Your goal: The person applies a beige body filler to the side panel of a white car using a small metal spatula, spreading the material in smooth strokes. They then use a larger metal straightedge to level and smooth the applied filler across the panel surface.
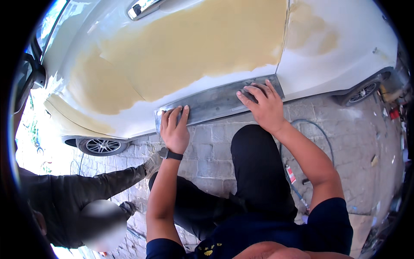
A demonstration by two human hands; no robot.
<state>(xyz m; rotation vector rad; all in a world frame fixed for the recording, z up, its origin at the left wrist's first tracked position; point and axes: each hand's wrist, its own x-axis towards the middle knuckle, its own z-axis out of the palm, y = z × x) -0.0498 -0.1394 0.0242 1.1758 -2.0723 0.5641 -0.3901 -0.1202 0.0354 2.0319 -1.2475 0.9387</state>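
Observation:
A long, flat, dark grey strip [215,102] lies along the lower part of a white car's side, its right end a little higher than its left. Near the strip's left end, my left hand [175,134] holds it, with bent fingertips on its face. My right hand [266,108] grips it towards the right end, fingers spread and curled against the surface. Above the strip, a wide patch of tan filler [185,47] covers much of the car's door [202,85]. Whether the strip is fastened to the door, I cannot tell.
A person in dark clothes [64,198] is close by on my left, one shoe near my left wrist. Car wheels [102,146] [363,93] show at both sides. A hose [325,134] and a red-and-white tube [290,173] lie on the paving [209,170] to my right.

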